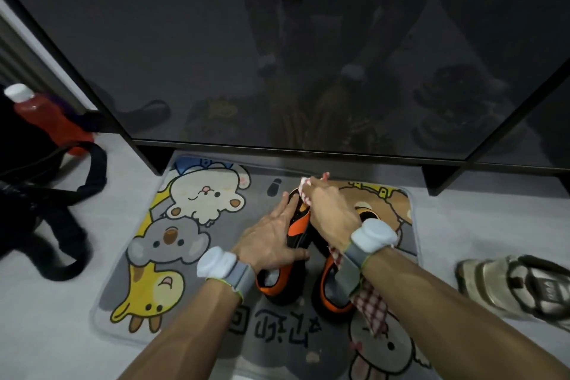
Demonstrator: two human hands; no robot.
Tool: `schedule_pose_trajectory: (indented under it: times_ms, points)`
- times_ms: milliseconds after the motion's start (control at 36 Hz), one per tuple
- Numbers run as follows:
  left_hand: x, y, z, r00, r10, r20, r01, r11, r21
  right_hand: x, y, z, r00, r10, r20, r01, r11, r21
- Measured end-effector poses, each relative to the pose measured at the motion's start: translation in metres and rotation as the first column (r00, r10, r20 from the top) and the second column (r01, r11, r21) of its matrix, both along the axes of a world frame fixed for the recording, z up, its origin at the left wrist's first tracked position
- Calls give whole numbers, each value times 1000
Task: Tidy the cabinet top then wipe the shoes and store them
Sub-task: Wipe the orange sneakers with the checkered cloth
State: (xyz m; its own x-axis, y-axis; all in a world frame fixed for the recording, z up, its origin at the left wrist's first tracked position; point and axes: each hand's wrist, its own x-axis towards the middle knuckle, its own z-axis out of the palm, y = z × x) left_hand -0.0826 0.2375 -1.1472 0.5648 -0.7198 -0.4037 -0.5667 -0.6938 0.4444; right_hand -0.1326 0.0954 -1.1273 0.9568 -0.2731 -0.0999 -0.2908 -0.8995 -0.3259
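Observation:
Two black and orange shoes stand side by side on a cartoon floor mat (216, 256) in front of the dark cabinet (277, 71). My left hand (271, 237) lies on the left shoe (297, 233) and holds it by its side. My right hand (330, 210) grips a red and white checked cloth (370, 302) and presses it on the toe of the left shoe. The cloth's loose end trails under my right wrist over the right shoe (331, 290). Both wrists carry a white device on a grey strap.
A beige sneaker (518, 287) lies on the pale floor at the right. At the left lie a black bag with straps (40, 210) and a red bottle with a white cap (40, 111). The glossy cabinet doors are shut.

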Motion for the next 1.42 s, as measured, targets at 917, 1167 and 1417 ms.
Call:
schedule_pose_trajectory:
  times_ms: [917, 1167, 1417]
  points:
    - [5, 10, -10, 985, 81, -153, -101, 987, -126, -9, 8, 7, 993, -114, -42, 116, 990, 75]
    - [4, 14, -7, 985, 86, -148, -107, 985, -137, -30, 11, 11, 959, -270, -89, 284, 930, 232]
    - [3, 12, -5, 985, 83, -152, -103, 987, -127, -30, 20, 16, 960, -258, -107, 278, 925, 260]
